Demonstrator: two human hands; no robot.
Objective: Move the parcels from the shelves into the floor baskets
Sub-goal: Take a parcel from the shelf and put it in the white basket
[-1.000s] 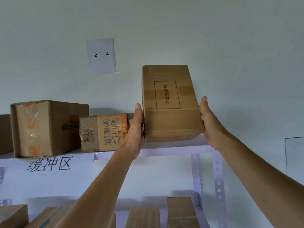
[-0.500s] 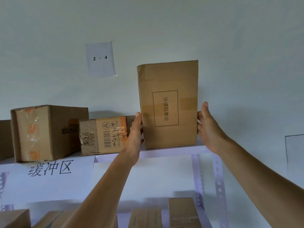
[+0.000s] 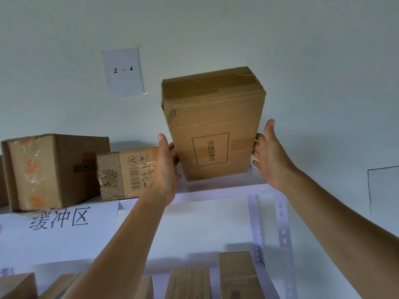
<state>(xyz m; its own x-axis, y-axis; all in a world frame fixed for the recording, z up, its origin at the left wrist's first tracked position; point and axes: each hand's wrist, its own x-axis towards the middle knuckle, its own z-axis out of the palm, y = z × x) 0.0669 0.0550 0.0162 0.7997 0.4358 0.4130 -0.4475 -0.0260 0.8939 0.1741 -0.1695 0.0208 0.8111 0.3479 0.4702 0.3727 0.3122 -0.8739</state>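
tall brown cardboard parcel point(image 3: 212, 126) tilted, low end just over white metal top shelf point(image 3: 216, 190) | left hand point(image 3: 167, 169) grips its left edge | right hand point(image 3: 271, 156) grips its right edge | clamped between both

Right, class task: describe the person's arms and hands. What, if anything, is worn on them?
The left arm and right arm are bare as far as the frame edge, with no sleeves in view. The left hand and right hand are bare too: no gloves, rings, watch or wristband visible.
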